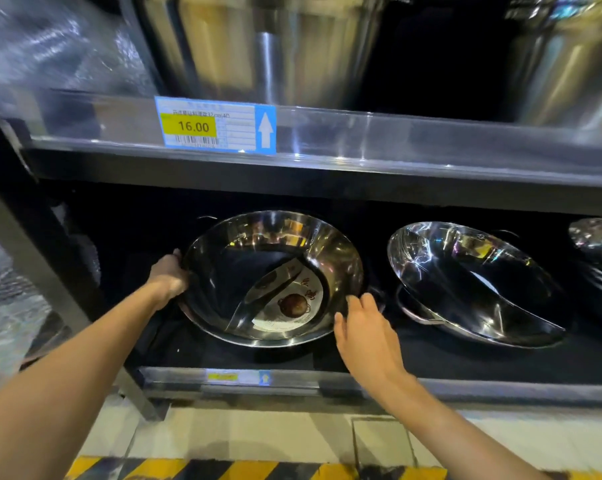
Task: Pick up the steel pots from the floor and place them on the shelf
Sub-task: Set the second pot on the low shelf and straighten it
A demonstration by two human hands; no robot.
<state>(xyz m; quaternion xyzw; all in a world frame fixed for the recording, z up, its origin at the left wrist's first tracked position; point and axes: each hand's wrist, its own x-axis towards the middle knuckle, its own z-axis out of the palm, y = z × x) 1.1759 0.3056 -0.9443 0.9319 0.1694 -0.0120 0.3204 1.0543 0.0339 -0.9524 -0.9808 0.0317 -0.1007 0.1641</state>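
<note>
A dark metal rack [67, 271] stands on a pale tiled floor [258, 434] edged by yellow-and-black hazard tape [223, 469]. A blue price label [216, 125] reading 16.00 sits on its upper rail, which glints under bright overhead light

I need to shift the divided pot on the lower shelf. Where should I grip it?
Probably by the rim at opposite sides. The divided pot leans back with its open face toward you, so come from the front. The left hand already grips the left rim; the right hand is open by the lower right rim, near a small side handle.
</note>
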